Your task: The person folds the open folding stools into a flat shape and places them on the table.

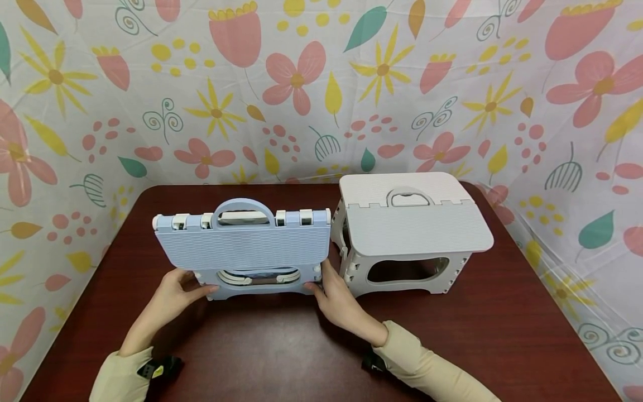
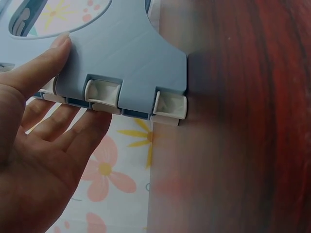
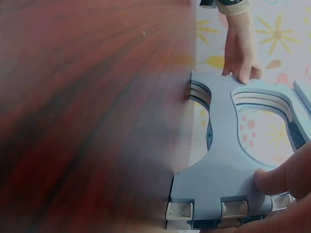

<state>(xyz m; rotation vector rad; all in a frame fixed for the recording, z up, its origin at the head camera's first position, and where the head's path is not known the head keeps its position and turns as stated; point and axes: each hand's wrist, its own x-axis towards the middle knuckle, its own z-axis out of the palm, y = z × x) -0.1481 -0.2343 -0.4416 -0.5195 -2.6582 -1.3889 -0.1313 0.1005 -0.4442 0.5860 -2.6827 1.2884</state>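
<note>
A blue folding step stool with white hinges stands on the table, partly folded. Its top is bent at the middle, with the carry handle at the ridge and the near half sloping down toward me. My left hand grips the left end of the near leg panel, thumb on its face and fingers behind the hinged edge, as the left wrist view shows. At the opposite end my right hand holds the same panel, its thumb pressed on the face beside the oval opening.
A white and light grey folding stool stands unfolded at the right, close by the blue one. The dark reddish wooden table bears both. Behind and at the sides hangs a flowered cloth.
</note>
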